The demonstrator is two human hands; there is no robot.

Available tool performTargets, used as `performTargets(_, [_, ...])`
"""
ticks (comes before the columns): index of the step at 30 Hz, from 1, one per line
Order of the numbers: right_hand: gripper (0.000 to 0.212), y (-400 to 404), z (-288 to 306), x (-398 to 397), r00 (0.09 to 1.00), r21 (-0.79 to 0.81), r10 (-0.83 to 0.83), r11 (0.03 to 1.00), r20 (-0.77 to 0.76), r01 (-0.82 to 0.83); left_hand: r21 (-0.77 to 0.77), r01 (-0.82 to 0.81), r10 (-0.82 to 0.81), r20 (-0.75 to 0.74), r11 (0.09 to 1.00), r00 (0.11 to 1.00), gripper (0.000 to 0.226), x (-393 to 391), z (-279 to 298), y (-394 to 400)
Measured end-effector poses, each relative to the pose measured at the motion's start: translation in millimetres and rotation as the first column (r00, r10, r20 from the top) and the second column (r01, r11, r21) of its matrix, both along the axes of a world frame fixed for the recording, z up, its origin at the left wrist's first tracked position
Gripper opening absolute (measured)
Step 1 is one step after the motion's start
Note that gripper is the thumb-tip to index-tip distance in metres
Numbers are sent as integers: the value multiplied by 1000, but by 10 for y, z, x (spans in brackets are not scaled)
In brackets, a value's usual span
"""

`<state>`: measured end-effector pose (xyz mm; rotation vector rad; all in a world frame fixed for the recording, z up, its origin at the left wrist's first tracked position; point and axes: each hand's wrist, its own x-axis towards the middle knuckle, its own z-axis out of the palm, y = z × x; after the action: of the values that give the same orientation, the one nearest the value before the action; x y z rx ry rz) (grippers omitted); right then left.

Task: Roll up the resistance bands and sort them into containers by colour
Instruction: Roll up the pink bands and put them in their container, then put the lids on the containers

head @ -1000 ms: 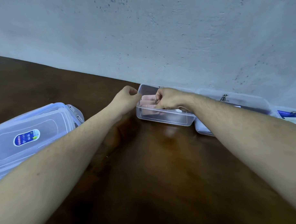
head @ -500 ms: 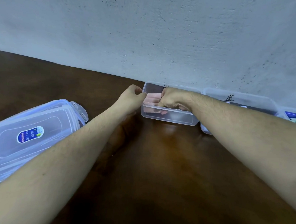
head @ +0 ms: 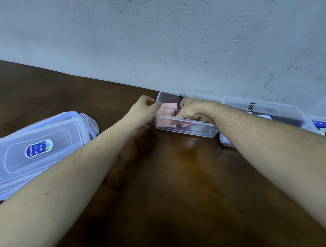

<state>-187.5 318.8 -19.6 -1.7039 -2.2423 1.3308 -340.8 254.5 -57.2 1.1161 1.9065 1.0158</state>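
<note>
Rolled bands (head: 167, 109) in container (head: 195, 131); lids (head: 39, 146) left; wall (head: 174, 39) behind.

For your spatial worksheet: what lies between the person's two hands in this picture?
In the head view, pink rolled bands in the clear container lie between the left hand and right hand.

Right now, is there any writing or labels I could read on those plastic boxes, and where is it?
Blue oval sticker on the stacked lids: brand print, too small to read.
Handwritten mark on the container of pink rolls: partly hidden by the right hand.
Handwritten character on the next container: looks like "蓝", uncertain.
</note>
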Motion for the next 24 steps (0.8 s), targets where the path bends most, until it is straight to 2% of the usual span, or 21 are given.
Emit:
performTargets(3, [35, -19, 32, 67, 999, 112, -25, 993, 23, 23, -11, -15, 15, -8, 1000, 1000, 34, 12, 26, -56])
performTargets(7, [39, -58, 111, 142, 994, 230, -58, 970, -96, 79, -9, -40, 40, 18, 999, 999, 38, 11, 59, -187])
performTargets(10, [33, -171, 159, 130, 984, 311, -24, 947, -176, 79, 4, -60, 60, 30, 998, 998, 36, 27, 82, -353])
performTargets(14, [29, -501, 180, -7, 975, 356, 80, 935, -205, -1, -35, -53, 53, 4, 998, 999, 32, 26, 109, -662])
performTargets(19, [22, -986, 27, -293, 958, 246, 183, 961, -220, -127, 70, -66, 81, -243, 995, 967, 18, -117, 46, -1164])
performTargets(24, [15, -1363, -186, -694, 940, 101, 235, 971, -246, -216, 105, -126, 161, -496, 987, 853, 9, -546, -64, -1683])
